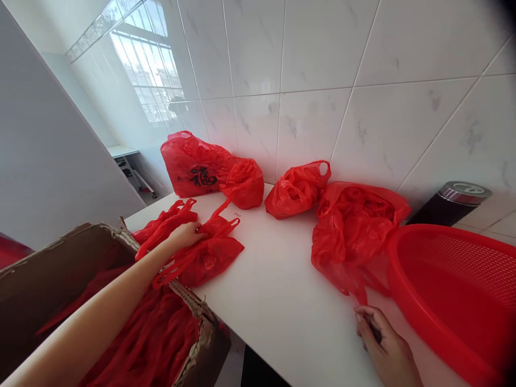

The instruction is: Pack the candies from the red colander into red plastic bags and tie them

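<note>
My left hand (188,235) reaches over the cardboard box and closes its fingers on a red plastic bag (212,258) at the left of the white table. More red bags (165,223) lie bunched just beyond that hand. At the lower right, my right hand (385,341) is curled, with its fingertips pinched at the drooping handle of a large, crumpled red plastic bag (355,231). That bag leans against the wall and touches the red basket (419,274).
Along the tiled wall stand a red bag with black lettering (189,166), a rounded red bag (245,185) and a knotted red bag (294,193). A black flask (439,207) stands behind the basket. The open cardboard box (213,344) holds many red bags.
</note>
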Demonstrator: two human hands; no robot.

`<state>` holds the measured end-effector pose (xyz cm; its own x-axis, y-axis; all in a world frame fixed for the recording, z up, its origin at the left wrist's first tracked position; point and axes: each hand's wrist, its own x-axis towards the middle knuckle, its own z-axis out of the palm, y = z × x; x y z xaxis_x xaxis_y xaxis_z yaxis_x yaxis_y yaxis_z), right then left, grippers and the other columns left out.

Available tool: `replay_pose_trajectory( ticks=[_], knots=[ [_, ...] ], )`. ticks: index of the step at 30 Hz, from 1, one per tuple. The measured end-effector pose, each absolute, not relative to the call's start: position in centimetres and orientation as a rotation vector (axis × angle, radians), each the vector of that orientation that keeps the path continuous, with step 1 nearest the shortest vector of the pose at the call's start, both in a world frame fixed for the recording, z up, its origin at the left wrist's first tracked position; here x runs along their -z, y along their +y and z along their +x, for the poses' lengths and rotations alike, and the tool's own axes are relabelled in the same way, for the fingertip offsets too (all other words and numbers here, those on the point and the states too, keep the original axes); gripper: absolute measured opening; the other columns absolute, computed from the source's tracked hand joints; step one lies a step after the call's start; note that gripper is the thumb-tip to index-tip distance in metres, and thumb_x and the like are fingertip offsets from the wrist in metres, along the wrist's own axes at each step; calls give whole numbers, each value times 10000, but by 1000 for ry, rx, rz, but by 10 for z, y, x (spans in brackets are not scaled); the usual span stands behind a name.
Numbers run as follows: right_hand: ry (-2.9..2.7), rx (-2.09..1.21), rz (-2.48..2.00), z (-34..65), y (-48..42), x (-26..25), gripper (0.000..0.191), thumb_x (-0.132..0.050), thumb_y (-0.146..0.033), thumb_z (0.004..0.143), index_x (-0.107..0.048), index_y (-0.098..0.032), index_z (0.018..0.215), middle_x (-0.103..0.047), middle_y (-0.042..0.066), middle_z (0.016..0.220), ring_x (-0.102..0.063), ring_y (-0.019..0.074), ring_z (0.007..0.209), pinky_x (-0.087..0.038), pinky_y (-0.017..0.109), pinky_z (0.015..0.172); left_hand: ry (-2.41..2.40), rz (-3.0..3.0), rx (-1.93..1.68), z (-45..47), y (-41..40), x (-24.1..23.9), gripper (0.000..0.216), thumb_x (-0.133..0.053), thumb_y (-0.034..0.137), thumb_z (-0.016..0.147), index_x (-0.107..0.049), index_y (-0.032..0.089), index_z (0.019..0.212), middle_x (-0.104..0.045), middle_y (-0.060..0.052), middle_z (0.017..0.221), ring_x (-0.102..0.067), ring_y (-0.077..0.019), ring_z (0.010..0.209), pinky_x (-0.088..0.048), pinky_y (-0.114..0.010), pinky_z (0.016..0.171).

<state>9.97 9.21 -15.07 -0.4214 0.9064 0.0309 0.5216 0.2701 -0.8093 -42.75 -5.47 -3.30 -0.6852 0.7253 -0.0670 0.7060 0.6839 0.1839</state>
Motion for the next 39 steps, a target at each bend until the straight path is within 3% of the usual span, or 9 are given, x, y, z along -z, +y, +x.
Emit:
replay_pose_trajectory(
  ticks=[7,15,17,19,23,27,32,35,39],
  knots=[
    [-2036,-1075,-1283,98,89,147,349,-447,-575,847,-523,-252,956,-590,-19,667,-573,143,577,-469,213,540,2985,1025,-95,-448,-81,21,348,-550,399,893,-577,167,1151,-618,-84,1119,-609,-221,973,-499,-434,837],
    [-2017,-1063,-1290,95,86,139,310,-465,-541,848,-541,-257,946,-627,-9,724,-579,141,599,-465,213,561,3080,1053,-150,-419,-91,8,646,-440,552,850,-424,159,1363,-489,-222,1350,-478,-416,1222,-401,-497,939],
    [-2017,-1067,-1266,95,87,140,312,-465,-544,849,-538,-254,941,-613,-11,699,-574,142,584,-468,217,555,2958,1227,-164,-400,-87,6,633,-423,601,833,-471,229,1343,-520,-148,1356,-486,-363,1232,-387,-433,974],
    [-2025,-1067,-1250,95,87,141,320,-456,-551,854,-534,-252,936,-597,-13,675,-566,145,568,-467,221,539,2758,1367,-132,-382,-83,8,574,-511,632,761,-598,284,1210,-644,-75,1206,-593,-304,1091,-443,-353,891],
    [-2045,-1060,-1244,96,87,142,323,-437,-557,865,-525,-253,930,-590,-11,675,-566,151,579,-465,227,538,2646,1374,-73,-370,-77,16,414,-518,569,759,-697,236,929,-719,-82,940,-651,-293,869,-456,-344,725],
    [-2063,-1057,-1223,96,85,141,286,-408,-525,896,-500,-260,952,-578,-20,695,-551,145,599,-455,228,571,2700,1308,-93,-383,-76,15,471,-371,526,846,-664,186,986,-702,-132,1010,-642,-298,897,-444,-354,721],
    [-2077,-1065,-1195,95,85,141,278,-391,-522,910,-485,-264,954,-558,-24,708,-537,145,612,-446,231,581,2528,1356,-15,-381,-78,19,421,-631,536,684,-687,206,939,-725,-65,916,-657,-259,815,-460,-305,698],
    [-2080,-1052,-1176,95,84,141,272,-385,-514,915,-483,-263,955,-559,-21,717,-536,147,615,-449,237,591,2674,1310,-6,-378,-81,15,338,-539,440,807,-658,175,979,-691,-93,1010,-631,-266,907,-458,-367,768],
    [-2085,-1035,-1156,95,84,141,256,-387,-493,919,-483,-259,951,-579,-12,728,-544,148,610,-455,243,587,2890,1195,-56,-379,-88,-3,434,-375,448,907,-577,124,1113,-630,-168,1129,-587,-334,1001,-450,-483,793]
  ],
)
